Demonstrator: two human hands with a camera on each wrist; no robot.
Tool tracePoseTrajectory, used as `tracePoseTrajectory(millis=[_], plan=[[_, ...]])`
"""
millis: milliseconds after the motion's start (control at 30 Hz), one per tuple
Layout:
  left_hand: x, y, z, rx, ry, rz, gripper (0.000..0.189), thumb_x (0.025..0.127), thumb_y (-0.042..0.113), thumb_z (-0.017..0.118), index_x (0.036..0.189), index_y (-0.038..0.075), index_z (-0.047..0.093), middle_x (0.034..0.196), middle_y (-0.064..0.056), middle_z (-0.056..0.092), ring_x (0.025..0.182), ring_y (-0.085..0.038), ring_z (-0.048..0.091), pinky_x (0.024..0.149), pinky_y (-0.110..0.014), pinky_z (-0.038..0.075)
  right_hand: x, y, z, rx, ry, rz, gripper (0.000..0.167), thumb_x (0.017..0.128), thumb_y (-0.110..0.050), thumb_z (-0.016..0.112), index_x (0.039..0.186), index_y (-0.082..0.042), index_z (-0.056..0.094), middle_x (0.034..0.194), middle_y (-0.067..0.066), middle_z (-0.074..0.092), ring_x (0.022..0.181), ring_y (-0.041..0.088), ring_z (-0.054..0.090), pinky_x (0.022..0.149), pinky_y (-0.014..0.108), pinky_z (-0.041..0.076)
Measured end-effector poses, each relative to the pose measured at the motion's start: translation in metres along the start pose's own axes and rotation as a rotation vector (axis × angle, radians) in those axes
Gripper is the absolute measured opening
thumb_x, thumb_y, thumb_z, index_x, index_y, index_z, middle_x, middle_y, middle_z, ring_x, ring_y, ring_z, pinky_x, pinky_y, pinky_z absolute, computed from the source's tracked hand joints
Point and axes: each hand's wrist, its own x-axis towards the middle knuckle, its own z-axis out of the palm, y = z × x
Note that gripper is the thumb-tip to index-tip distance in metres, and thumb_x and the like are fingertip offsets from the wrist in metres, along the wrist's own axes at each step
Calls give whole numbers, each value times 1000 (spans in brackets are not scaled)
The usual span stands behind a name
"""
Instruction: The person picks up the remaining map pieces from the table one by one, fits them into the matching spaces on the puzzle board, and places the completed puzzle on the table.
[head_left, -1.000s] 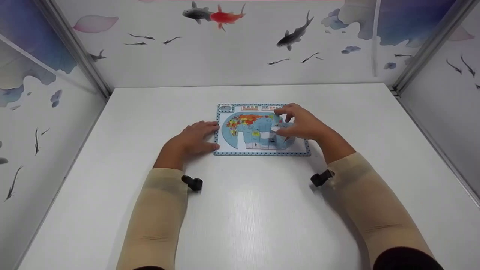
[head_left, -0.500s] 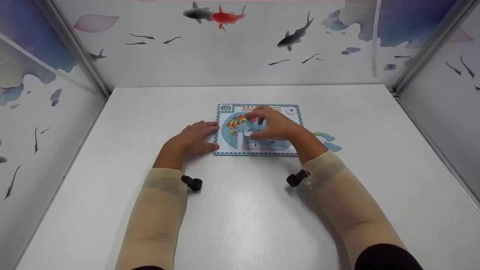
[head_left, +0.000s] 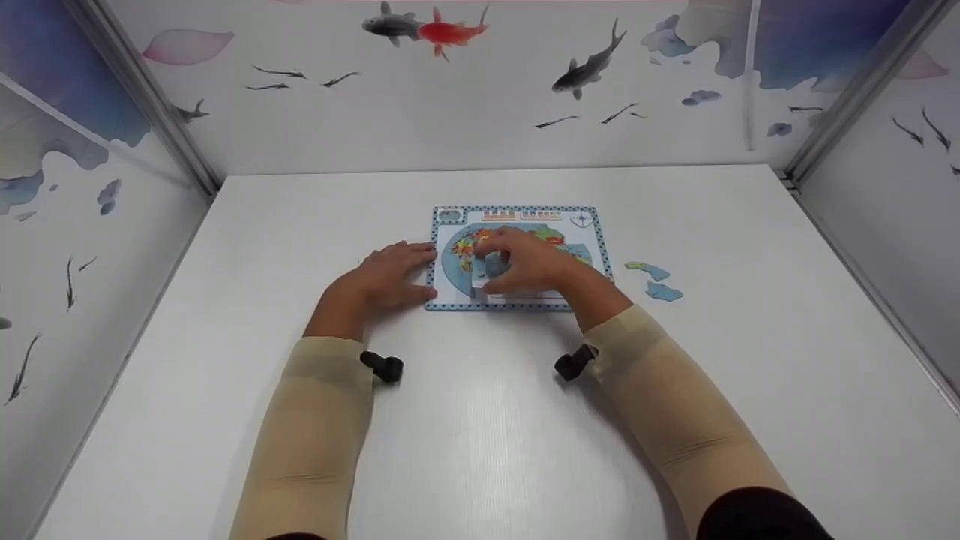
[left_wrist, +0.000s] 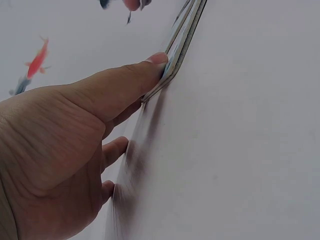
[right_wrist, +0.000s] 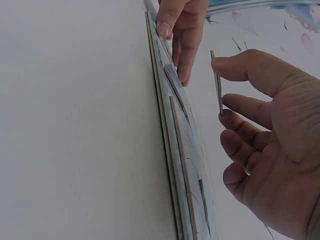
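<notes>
A world map jigsaw puzzle board [head_left: 581, 220] lies flat on the table, with a blue dotted border. My right hand [head_left: 531, 264] is over the left-middle part of the map and pinches a small blue puzzle piece [head_left: 493, 264] between thumb and fingertips. In the right wrist view this puzzle piece [right_wrist: 218, 87] appears edge-on, a gap away from the board [right_wrist: 172, 145]. At the board's left edge rests my left hand [head_left: 386, 277], its fingers extended. Its thumb [left_wrist: 155, 60] presses on the board's corner region in the left wrist view. My right hand hides part of the map.
Two loose puzzle pieces lie right of the board: a curved green-blue piece [head_left: 649, 270] and a blue piece [head_left: 664, 291] just below it. The white table [head_left: 480, 420] is bounded by panels printed with fish at the back and sides.
My right hand has moved left across the board with the puzzle piece, then slightly lower over the map. The two loose pieces on the right have come into view. My left hand stays put.
</notes>
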Motion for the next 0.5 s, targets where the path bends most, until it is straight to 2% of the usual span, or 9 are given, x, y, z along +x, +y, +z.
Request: tracePoseTrajectory(millis=[133,367,500], plan=[[1,0,0,3,-5,11,80,101,56,67,170,38,30,181,10,22,171,-30,10,137,-63,12,2,4,6,-36,-7,-11,62,86,-41,89,143,-35,69,155,-8,52,138,20,52,122,44,48],[2,-1,-1,6,-8,14,80,101,56,67,169,37,31,181,9,22,171,-29,10,137,-62,10,5,11,12,-54,-33,-38,59,86,-43,90,141,-30,71,139,-9,59,122,17,55,111,40,49],[1,-1,-1,13,-9,19,80,101,58,67,170,38,30,181,8,22,171,-29,11,137,-63,10,5,12,14,-73,-42,-35,57,87,-43,88,141,-31,71,137,-9,59,121,17,54,111,41,47]])
